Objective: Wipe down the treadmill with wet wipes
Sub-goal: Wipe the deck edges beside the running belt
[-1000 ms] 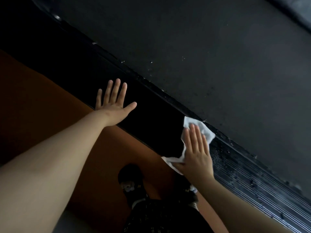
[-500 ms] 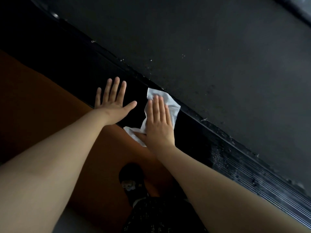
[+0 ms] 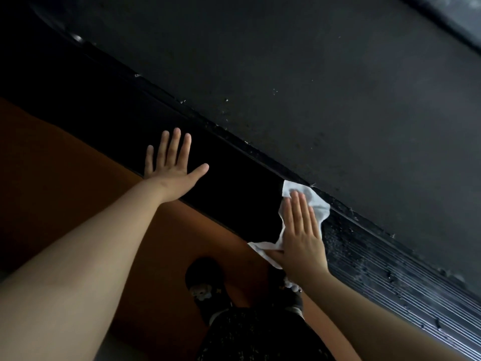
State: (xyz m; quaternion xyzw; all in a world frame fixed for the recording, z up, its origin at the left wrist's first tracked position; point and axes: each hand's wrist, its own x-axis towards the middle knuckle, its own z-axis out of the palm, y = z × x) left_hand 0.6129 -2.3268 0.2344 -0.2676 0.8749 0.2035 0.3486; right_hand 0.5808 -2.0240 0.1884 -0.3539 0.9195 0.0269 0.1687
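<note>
The treadmill's dark belt (image 3: 325, 87) fills the upper right, and its black side rail (image 3: 234, 183) runs diagonally from upper left to lower right. The rail's lower right stretch is ribbed (image 3: 390, 282) and looks wet and speckled. My right hand (image 3: 302, 235) lies flat with straight fingers on a white wet wipe (image 3: 316, 201), pressing it onto the rail where the ribbing starts. A corner of the wipe hangs over the rail's near edge. My left hand (image 3: 171, 168) rests flat on the rail further left, fingers spread and holding nothing.
An orange-brown floor (image 3: 78, 183) lies beside the treadmill at lower left. My dark shoes (image 3: 205, 282) and patterned dark trousers (image 3: 260, 334) show at the bottom centre, close to the rail. Small bits of debris dot the belt near the rail.
My right hand slid the wipe back right and down along the rail, away from my left hand, to about where it was a second ago. The left hand stayed put.
</note>
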